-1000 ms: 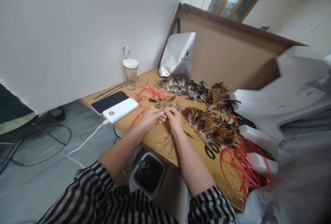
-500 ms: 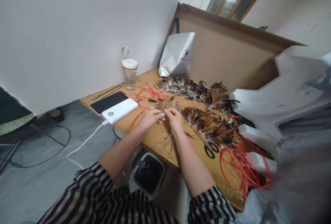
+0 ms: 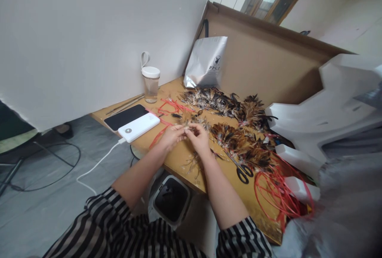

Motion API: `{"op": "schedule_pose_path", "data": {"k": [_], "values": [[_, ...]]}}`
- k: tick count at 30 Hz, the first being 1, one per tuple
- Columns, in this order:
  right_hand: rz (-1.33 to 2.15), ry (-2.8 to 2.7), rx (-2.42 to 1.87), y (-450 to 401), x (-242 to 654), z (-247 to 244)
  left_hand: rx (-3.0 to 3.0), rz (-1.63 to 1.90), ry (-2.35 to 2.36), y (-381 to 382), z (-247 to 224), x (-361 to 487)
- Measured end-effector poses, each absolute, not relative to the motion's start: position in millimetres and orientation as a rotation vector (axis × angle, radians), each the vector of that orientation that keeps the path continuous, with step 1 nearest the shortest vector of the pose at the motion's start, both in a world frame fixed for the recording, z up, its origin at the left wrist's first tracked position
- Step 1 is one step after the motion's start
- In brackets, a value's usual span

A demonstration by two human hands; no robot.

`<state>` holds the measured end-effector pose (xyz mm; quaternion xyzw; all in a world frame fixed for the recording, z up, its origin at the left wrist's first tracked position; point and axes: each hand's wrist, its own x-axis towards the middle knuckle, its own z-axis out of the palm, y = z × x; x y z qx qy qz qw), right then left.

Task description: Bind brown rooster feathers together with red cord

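Observation:
My left hand [image 3: 174, 136] and my right hand [image 3: 198, 138] meet over the front of the wooden table [image 3: 179, 161], fingertips pinched together. Between them is a small tuft of brown feathers [image 3: 187, 118], its base hidden by the fingers. Just right of my right hand lies a pile of brown and black feathers [image 3: 235, 140]. Behind it spreads a second, darker feather pile [image 3: 221, 101]. Black-handled scissors [image 3: 243, 170] rest beside the nearer pile. Red plastic strips [image 3: 171, 107] lie beyond my left hand.
A white power bank [image 3: 139, 127] with a cable overlaps a dark phone [image 3: 125, 117] at left. Behind are a lidded cup [image 3: 151, 85] and silver bag [image 3: 205, 61]. Tangled red strips [image 3: 277, 194] lie at right. A bin [image 3: 171, 200] stands below the table edge.
Both hands have shifted slightly left, and my right hand's fingers have bent and moved over the base of the tuft. The camera view has moved a little.

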<state>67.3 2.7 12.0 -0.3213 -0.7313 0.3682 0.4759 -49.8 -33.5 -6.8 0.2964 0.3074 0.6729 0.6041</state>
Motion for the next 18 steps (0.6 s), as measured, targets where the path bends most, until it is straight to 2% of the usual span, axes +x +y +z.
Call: {"op": "schedule_pose_path", "data": {"k": [3, 10, 18], "values": [[0.584, -2.0, -0.733, -1, 70, 17, 0.626, 1.579, 0.631, -33, -7, -52], [0.16, -2.264, -0.729, -7, 72, 26, 0.584, 1.567, 0.567, -33, -9, -53], [-0.013, -2.283, -0.754, -7, 73, 21, 0.586, 1.518, 0.589, -32, -9, -53]]}}
